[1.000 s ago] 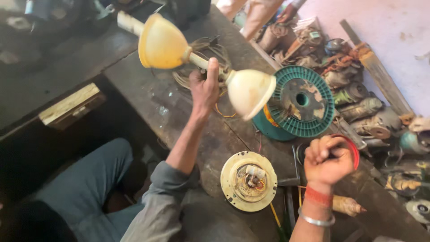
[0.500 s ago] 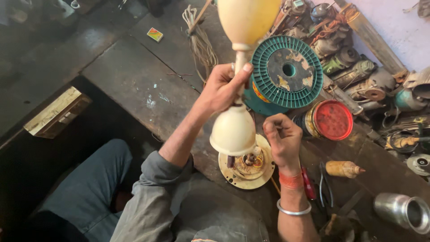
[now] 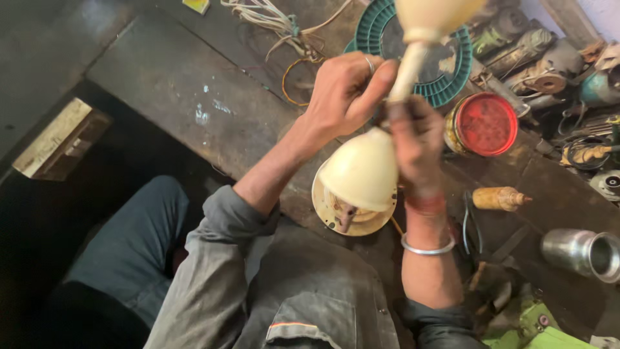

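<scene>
Landmark: the cream down-rod (image 3: 405, 68) with a bell-shaped cup at each end, held up over the desk (image 3: 194, 97). Nearest the camera, the lower cream cup (image 3: 361, 169) hangs mouth-down over a round cream motor plate (image 3: 352, 216) lying flat on the desk. The right hand (image 3: 416, 139) is just above that cup, fingers curled shut around the rod's lower end. The left hand (image 3: 345, 90) is beside it, slightly higher on the rod, fingers and thumb closed on the rod. Right of the rod: a red-lidded tin (image 3: 483, 124), a yellowish screwdriver handle (image 3: 497, 198) and a shiny metal cylinder (image 3: 581, 253). Behind the rod lies a teal wire spool (image 3: 381, 32); the upper cup (image 3: 436, 14) overlaps it. Left of the spool, loose wires (image 3: 278, 22).
</scene>
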